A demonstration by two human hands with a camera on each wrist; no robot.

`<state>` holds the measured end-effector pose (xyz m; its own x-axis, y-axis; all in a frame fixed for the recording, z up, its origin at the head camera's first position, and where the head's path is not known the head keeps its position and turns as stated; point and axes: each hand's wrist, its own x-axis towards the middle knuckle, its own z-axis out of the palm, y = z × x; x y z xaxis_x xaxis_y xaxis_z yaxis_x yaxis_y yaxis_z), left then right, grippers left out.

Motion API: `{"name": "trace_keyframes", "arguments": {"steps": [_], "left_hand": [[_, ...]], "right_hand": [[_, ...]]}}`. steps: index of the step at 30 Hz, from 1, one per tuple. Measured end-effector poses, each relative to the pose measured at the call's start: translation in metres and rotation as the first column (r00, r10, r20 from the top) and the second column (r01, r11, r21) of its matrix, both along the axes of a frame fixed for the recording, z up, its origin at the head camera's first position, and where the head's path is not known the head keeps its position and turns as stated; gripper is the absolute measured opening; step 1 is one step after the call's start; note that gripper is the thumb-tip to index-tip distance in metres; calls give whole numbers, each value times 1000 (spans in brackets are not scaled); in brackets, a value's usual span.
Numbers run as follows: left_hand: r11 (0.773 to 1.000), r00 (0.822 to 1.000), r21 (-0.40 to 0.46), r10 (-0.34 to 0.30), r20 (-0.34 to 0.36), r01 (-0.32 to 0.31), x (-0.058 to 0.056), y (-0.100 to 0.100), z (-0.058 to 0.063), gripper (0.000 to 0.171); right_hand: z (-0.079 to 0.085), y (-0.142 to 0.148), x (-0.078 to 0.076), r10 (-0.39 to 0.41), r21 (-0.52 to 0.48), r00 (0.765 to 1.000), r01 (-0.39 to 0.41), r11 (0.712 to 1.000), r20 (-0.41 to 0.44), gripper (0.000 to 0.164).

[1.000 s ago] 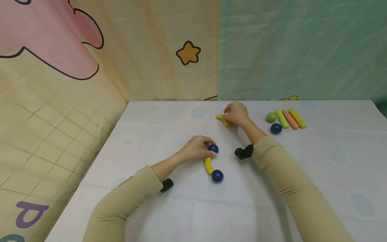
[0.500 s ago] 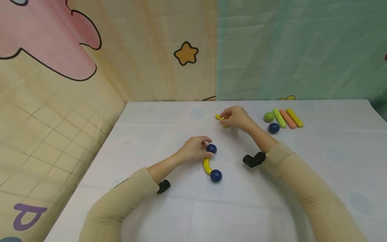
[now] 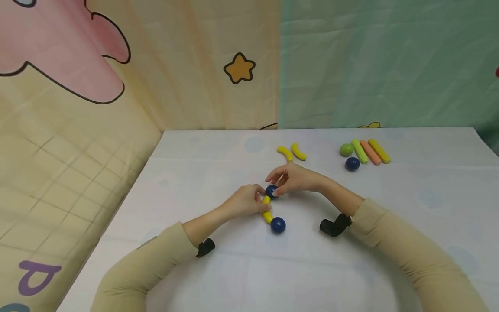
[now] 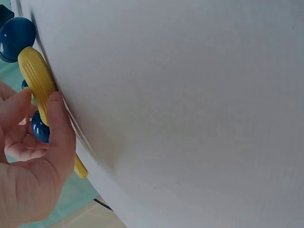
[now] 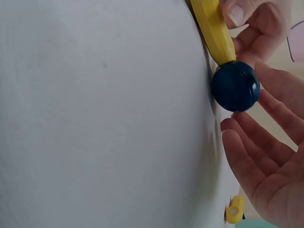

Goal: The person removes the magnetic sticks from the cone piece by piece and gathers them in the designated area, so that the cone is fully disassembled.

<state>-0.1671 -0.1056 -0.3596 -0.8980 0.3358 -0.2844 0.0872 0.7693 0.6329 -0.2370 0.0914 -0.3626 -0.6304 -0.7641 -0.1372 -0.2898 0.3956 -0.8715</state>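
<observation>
My left hand (image 3: pixel 243 201) pinches the middle of a small yellow toy banana (image 4: pixel 37 71) between thumb and finger. Dark blue balls sit at both ends of this banana, one at the far end (image 3: pixel 271 191) and one at the near end (image 3: pixel 278 225). Around the far ball, my right hand (image 3: pixel 298 178) has its fingers loosely spread, with the thumb touching the ball in the head view. In the right wrist view this ball (image 5: pixel 235 86) meets the banana's end, and gaps show among the right fingers below it.
Two more yellow bananas (image 3: pixel 285 153) (image 3: pixel 299 151) lie behind the right hand. Back right on the white table (image 3: pixel 390 242) are a green ball (image 3: pixel 346 150), another dark blue ball (image 3: pixel 352 164) and three coloured sticks (image 3: pixel 370 152). Cloth walls stand behind and left.
My right hand has left the bananas at the back and moved toward me, to the far blue ball. The left hand has shifted from that ball down onto the banana.
</observation>
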Motion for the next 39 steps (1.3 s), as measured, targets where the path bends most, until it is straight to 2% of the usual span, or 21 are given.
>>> {"name": "trace_keyframes", "arguments": {"steps": [3, 12, 17, 21, 23, 24, 26, 27, 28, 29, 30, 32, 34, 35, 37, 39], "left_hand": [[1000, 1000, 0, 16, 7, -16, 0, 1, -1, 46], [999, 999, 24, 41, 32, -42, -2, 3, 0, 34], [990, 991, 119, 66, 116, -80, -1, 4, -1, 27], [980, 982, 172, 70, 173, -100, -1, 4, -2, 30], [984, 987, 156, 61, 147, -84, -3, 1, -1, 34], [988, 993, 144, 43, 108, -59, -4, 0, -1, 36], [993, 1000, 114, -27, -9, 28, -8, -4, 1, 37], [992, 994, 97, -76, -75, 83, -10, -6, 1, 37], [987, 980, 72, -135, -145, 146, -13, -8, 2, 37], [976, 957, 50, -199, -210, 214, -15, -10, 2, 36], [960, 929, 35, -261, -263, 279, -17, -12, 3, 36], [920, 869, -1, -370, -328, 392, -20, -14, 3, 36], [882, 824, -27, -451, -342, 471, -23, -14, 3, 36], [865, 808, -35, -482, -339, 501, -24, -14, 4, 36], [837, 784, -57, -531, -320, 544, -25, -12, 3, 34], [816, 769, -72, -566, -297, 573, -26, -10, 2, 31]], "right_hand": [[-2, -5, 4, 26, 10, 999, -25, 1000, -25, 37], [-3, -6, 7, -4, 15, 999, 5, 1000, -46, 33], [-4, -4, 7, 2, 5, 999, -2, 1000, -50, 33], [-6, -2, 6, -7, -6, 999, 7, 1000, -32, 35], [-6, -1, 6, -7, -18, 1000, 6, 1000, -25, 37], [-6, 1, 6, -7, -25, 1000, 7, 1000, -21, 38], [-5, 6, 7, -14, -38, 999, 13, 999, -30, 41], [-4, 9, 9, -23, -39, 999, 22, 999, -39, 41], [-2, 12, 11, -35, -39, 998, 33, 999, -51, 41], [-1, 16, 14, -51, -39, 997, 48, 998, -58, 40], [0, 20, 17, -65, -38, 996, 63, 997, -68, 38], [2, 28, 24, -85, -38, 994, 83, 996, -74, 33], [3, 33, 32, -84, -35, 995, 82, 996, -61, 28], [3, 34, 37, -76, -33, 996, 74, 997, -49, 27], [0, 34, 46, -47, -28, 998, 46, 999, -28, 26], [-3, 32, 55, -15, -18, 1000, 15, 1000, -18, 28]]}}
